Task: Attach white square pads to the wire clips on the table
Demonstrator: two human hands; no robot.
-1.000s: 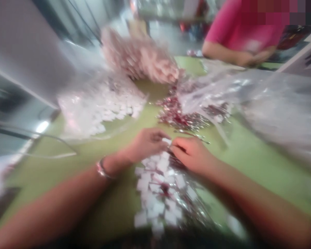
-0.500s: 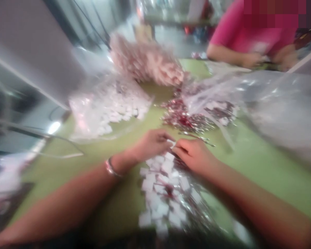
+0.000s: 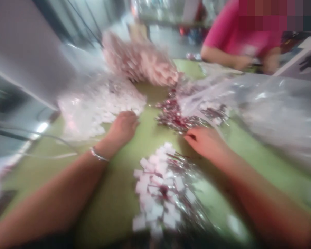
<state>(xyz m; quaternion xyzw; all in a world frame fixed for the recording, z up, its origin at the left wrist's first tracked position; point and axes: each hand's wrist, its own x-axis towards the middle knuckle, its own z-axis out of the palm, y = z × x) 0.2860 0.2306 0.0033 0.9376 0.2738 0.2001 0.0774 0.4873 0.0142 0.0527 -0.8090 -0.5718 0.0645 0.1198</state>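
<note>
My left hand (image 3: 123, 127) reaches to the edge of a heap of small white pieces (image 3: 103, 110) lying on clear plastic; its fingers are curled down, and motion blur hides whether they hold anything. My right hand (image 3: 204, 141) rests at the near edge of a pile of shiny red and silver bits (image 3: 177, 117), fingers bent together, and what they hold is unclear. Between my forearms lies a row of white squares joined to silver strands (image 3: 158, 186) on the green table (image 3: 248, 162).
A pink heap in plastic (image 3: 142, 62) sits at the back. A large clear plastic bag (image 3: 269, 107) covers the right side. A person in a pink shirt (image 3: 238, 38) works at the far right. A cable (image 3: 41, 141) and grey machine (image 3: 23, 52) stand at left.
My hands were together pinching a white piece at the top of the near row. They have parted: the left went up-left to the white heap, the right to the shiny pile.
</note>
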